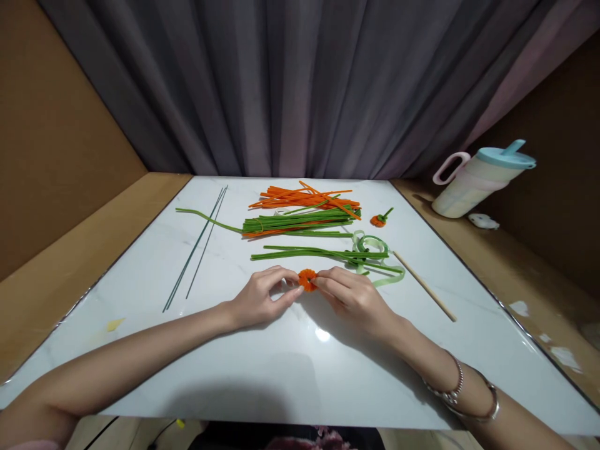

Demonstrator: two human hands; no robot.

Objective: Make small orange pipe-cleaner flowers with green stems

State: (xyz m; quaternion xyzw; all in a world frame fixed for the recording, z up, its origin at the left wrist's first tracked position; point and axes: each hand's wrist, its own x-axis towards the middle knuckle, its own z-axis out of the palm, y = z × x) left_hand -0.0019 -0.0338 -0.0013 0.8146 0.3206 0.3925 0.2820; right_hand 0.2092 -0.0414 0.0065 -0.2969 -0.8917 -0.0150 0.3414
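Between my two hands is a small round orange pipe-cleaner piece [307, 280] with ridged edges and a dark centre. My left hand [269, 294] pinches its left edge between thumb and fingers. From the other side, my right hand [351, 292] grips its right edge, with the fingertips near the centre. Just beyond my hands lie several loose green pipe cleaners [319, 252]. Beside them is a loosely coiled pale green ribbon [372, 244]. A bundle of green pipe cleaners [300, 222] and a pile of orange pipe cleaners [300, 197] lie farther back.
A finished-looking orange piece with a green stem [379, 218] sits at the back right. A wooden stick [424, 285] lies on the right, thin dark green wires [199, 244] on the left. A tumbler [480, 181] stands off the white tabletop [244, 381], whose edges border brown boards.
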